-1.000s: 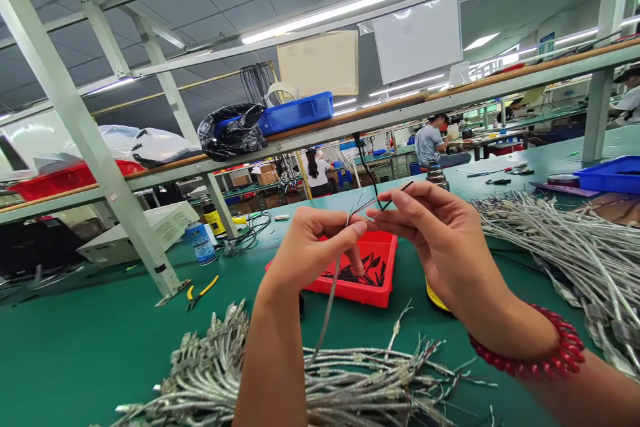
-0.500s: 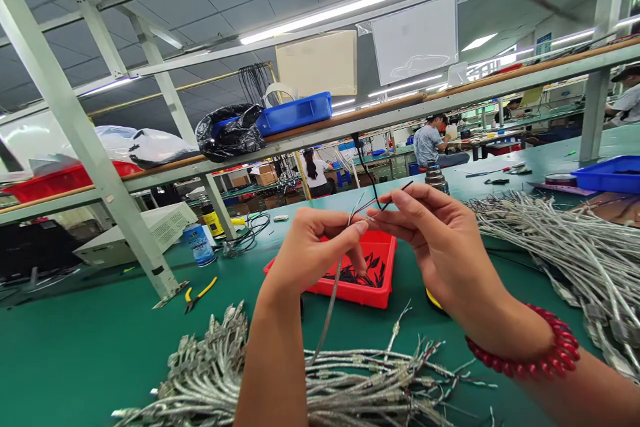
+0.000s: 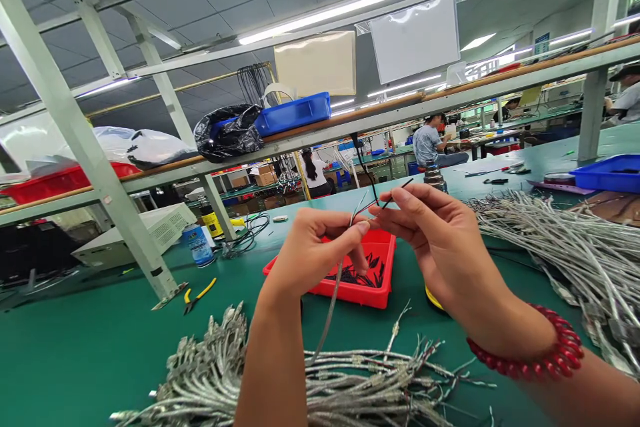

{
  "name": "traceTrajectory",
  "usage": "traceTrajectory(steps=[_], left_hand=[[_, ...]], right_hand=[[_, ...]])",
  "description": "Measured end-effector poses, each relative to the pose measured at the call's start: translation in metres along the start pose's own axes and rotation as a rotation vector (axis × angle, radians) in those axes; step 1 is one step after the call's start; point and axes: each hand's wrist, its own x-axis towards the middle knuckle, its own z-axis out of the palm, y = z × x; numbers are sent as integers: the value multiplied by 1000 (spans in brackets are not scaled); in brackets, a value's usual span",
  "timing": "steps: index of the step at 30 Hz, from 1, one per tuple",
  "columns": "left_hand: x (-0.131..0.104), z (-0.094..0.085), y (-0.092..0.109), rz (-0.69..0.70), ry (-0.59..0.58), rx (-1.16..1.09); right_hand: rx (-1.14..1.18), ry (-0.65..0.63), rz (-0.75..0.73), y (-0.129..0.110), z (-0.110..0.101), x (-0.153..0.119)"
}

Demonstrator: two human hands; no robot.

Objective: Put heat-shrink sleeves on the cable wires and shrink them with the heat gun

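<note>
Thumb and fingers of my left hand (image 3: 320, 247) pinch the end of a grey cable (image 3: 331, 317), whose thin split wires (image 3: 357, 207) stick out above them. Facing it, my right hand (image 3: 443, 240) pinches a thin black piece (image 3: 397, 193) between thumb and index finger, close to the wires. The fingertips of both hands nearly meet. Behind and below them is a red tray (image 3: 350, 290) holding many small black pieces (image 3: 373, 271). A bundle of clear-sheathed cables (image 3: 370, 380) lies under my forearms.
A larger cable bundle (image 3: 565, 240) and a blue tray (image 3: 607, 175) are on the right. Yellow-handled cutters (image 3: 200, 293), a blue can (image 3: 199, 245) and a slanted metal post (image 3: 100, 147) are on the left. A shelf crosses overhead; people sit farther back.
Both hands keep their grips and nearly the same place. The black piece in my right hand has shifted very slightly near the wires.
</note>
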Motion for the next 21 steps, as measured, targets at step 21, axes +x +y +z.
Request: traceTrajectory(steps=[21], left_hand=[[1, 0, 1, 20, -7, -76]], right_hand=[[72, -35, 36, -3, 1, -1]])
